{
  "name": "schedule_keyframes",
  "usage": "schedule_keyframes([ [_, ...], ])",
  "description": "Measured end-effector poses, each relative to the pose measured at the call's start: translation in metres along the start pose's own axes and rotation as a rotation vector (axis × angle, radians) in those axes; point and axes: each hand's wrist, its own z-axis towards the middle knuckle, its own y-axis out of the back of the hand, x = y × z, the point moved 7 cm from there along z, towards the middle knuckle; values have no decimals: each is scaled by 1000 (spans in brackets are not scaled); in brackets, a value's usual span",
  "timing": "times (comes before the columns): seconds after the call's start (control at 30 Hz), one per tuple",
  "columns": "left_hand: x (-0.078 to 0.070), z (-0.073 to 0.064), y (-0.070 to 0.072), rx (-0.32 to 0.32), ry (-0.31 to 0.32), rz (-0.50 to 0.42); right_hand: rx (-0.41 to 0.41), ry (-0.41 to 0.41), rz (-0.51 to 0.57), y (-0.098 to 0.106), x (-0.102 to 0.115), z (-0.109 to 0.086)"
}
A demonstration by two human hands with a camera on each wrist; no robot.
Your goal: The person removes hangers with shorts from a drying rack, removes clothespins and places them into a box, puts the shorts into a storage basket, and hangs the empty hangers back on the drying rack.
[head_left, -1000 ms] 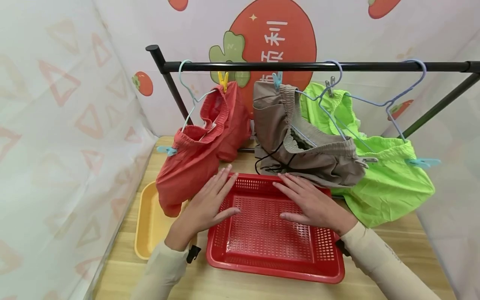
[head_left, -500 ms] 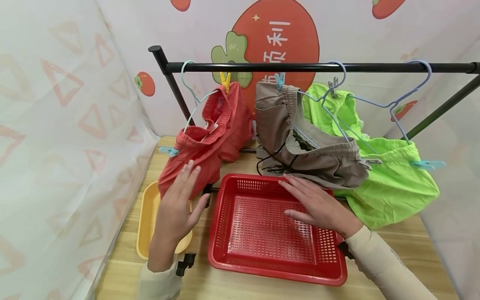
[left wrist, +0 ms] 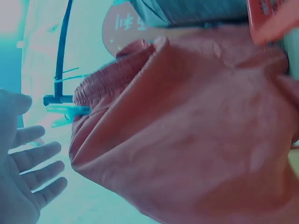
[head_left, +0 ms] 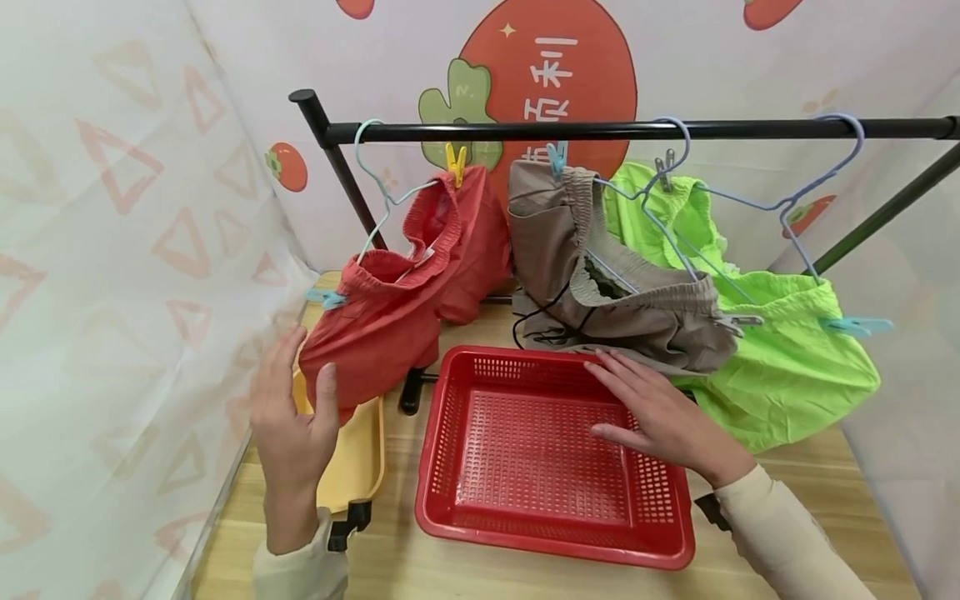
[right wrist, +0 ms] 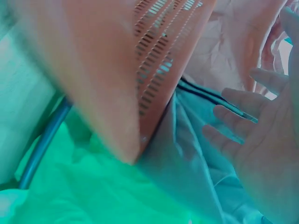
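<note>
My left hand [head_left: 292, 417], fingers extended, is at the left side of the red shorts [head_left: 375, 342], over the yellow tray [head_left: 352, 467]. The left wrist view shows its fingers [left wrist: 42, 158] apart from the cloth, below a light-blue clothespin [left wrist: 67, 114] on the waistband. My right hand [head_left: 663, 412] is held with straight fingers over the back right corner of the red plastic basket [head_left: 555, 550]. Grey-brown shorts [head_left: 547, 225] hang just behind its fingertips. Neither hand holds anything.
A black rail [head_left: 480, 132] carries the hangers. Bright green shorts [head_left: 795, 375] hang at the right, held by a blue clothespin [head_left: 858, 327]. A yellow clothespin [head_left: 456, 164] grips the red waistband. A rack foot [head_left: 410, 392] sticks out left of the basket.
My left hand has moved left from over the basket, past the front of the red shorts, to their left side. The right hand has shifted slightly right. The red shorts have swung a little.
</note>
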Motion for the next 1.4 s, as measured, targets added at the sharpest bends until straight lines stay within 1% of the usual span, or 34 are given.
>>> schedule_keyframes([
  [0.1, 12, 0, -4, 54, 34, 39, -8, -16, -1, 1, -5, -8],
  [0.2, 18, 0, -9, 102, 60, 69, -17, -23, 2, 0, -9, -17],
  [0.4, 22, 1, -19, 170, 101, 83, -16, -84, 57, -9, -18, -37],
  [0.53, 23, 1, -25, 196, 98, 95, -15, -123, 97, -18, -21, -54],
  [0.73, 23, 3, -30, 204, 96, 93, -22, -192, 160, -27, -29, -74],
  [0.8, 24, 3, -31, 210, 105, 102, -28, -210, 165, -30, -33, -78],
  [0.9, 25, 4, -32, 207, 136, 118, -49, -226, 160, -34, -37, -83],
  [1.03, 25, 5, -32, 189, 171, 131, -75, -234, 152, -39, -41, -87],
  [1.2, 26, 6, -32, 192, 182, 158, -75, -258, 179, -42, -44, -88],
  [1.33, 27, 8, -31, 183, 196, 146, -74, -269, 191, -44, -46, -89],
  [1.4, 28, 8, -29, 161, 206, 141, -74, -269, 188, -45, -46, -90],
])
